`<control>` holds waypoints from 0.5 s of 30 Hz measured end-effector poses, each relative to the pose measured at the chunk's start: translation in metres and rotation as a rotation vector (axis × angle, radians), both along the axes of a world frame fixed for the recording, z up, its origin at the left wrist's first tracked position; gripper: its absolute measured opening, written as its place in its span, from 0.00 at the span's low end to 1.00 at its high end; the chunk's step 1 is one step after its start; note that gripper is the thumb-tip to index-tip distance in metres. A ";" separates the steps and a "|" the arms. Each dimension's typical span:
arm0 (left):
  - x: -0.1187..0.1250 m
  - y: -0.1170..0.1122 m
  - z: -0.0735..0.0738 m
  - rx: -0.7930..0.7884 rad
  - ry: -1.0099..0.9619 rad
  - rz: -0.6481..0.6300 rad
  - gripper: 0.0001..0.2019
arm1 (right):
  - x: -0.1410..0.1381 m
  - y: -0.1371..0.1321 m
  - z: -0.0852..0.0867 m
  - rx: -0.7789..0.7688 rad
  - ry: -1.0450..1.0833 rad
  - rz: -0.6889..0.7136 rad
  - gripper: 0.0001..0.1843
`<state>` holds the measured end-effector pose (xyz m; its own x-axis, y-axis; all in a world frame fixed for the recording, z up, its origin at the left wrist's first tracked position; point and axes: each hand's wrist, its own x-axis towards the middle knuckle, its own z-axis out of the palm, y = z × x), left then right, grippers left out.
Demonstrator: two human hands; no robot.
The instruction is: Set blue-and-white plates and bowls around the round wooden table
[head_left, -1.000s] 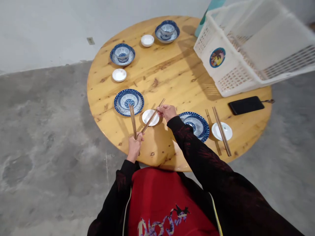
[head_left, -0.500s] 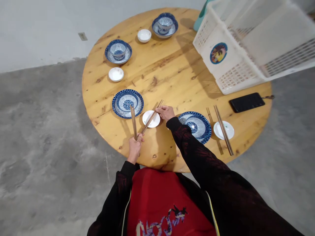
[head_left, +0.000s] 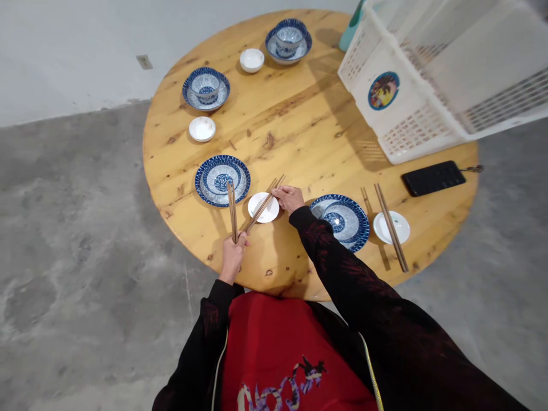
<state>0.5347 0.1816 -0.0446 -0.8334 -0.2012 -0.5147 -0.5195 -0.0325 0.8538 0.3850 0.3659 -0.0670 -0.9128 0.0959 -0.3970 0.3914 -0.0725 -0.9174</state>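
Observation:
My left hand [head_left: 234,254] is closed round the lower part of several wooden chopsticks [head_left: 233,212], which point away from me. A second pair of chopsticks [head_left: 262,209] lies slanted across a small white dish [head_left: 268,213]; its near end reaches my left hand. The fingers of my right hand [head_left: 289,198] pinch this pair near its far end. Left of the dish sits a blue-patterned plate [head_left: 203,194] with a bowl [head_left: 222,178] on it. Under my right forearm, partly hidden, is another blue plate [head_left: 362,234] with a bowl [head_left: 336,217].
At right, a chopstick pair [head_left: 391,228] rests across a white dish [head_left: 403,225]. A black phone [head_left: 433,178] lies near a white plastic basket [head_left: 411,123]. Farther back on the round wooden table [head_left: 295,128] stand two plate-and-bowl sets [head_left: 206,88] and white dishes [head_left: 202,129].
My hands and the chopsticks are almost where they were; my right hand has moved very slightly. The view has shifted a little.

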 end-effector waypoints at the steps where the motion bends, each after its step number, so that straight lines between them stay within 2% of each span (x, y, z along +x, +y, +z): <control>1: 0.000 0.000 0.000 -0.008 -0.004 -0.001 0.19 | 0.000 0.000 0.000 0.002 -0.002 -0.001 0.21; 8: 0.003 -0.005 -0.003 -0.191 -0.013 0.005 0.23 | 0.003 0.002 0.001 0.045 -0.024 -0.039 0.19; 13: 0.008 -0.024 0.001 -0.294 0.036 0.006 0.22 | 0.017 0.009 0.003 0.178 -0.027 -0.148 0.17; 15: 0.015 -0.036 0.005 -0.353 0.037 0.014 0.22 | 0.028 0.009 0.005 0.250 0.023 -0.133 0.17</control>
<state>0.5498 0.1461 -0.0391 -0.8459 -0.3733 -0.3809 -0.4898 0.2611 0.8318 0.4126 0.3752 -0.0618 -0.8943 0.3076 -0.3250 0.3720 0.1074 -0.9220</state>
